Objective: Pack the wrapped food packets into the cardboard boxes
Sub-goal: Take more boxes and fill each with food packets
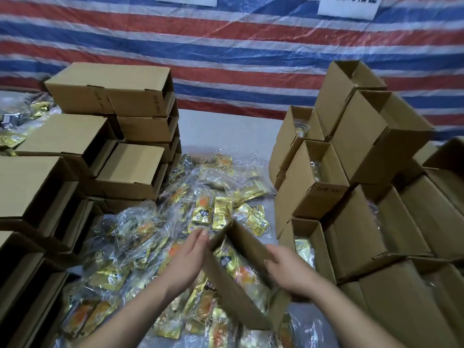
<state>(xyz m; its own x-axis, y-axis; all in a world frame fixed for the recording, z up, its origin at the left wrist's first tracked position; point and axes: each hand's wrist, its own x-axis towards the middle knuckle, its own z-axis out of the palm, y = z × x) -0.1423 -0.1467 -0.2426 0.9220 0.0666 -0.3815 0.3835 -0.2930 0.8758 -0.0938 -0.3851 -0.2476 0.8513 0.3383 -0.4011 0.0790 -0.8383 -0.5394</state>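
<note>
the open box point(241, 280) lies tilted on the packets point(200, 214), one packet point(236, 268) inside. left hand point(187, 257) presses straight, closed fingers against its left wall; right hand point(288, 270) grips its right wall. packets likely light, soft, slippery; take hold at the bag's edges.

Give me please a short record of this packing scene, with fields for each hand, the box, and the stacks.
left hand: flat against the held box's left wall
right hand: grips its right wall
held box: open, packets inside
loose packets: spread on the table
left stack: boxes
right stack: open boxes, some holding packets
</note>
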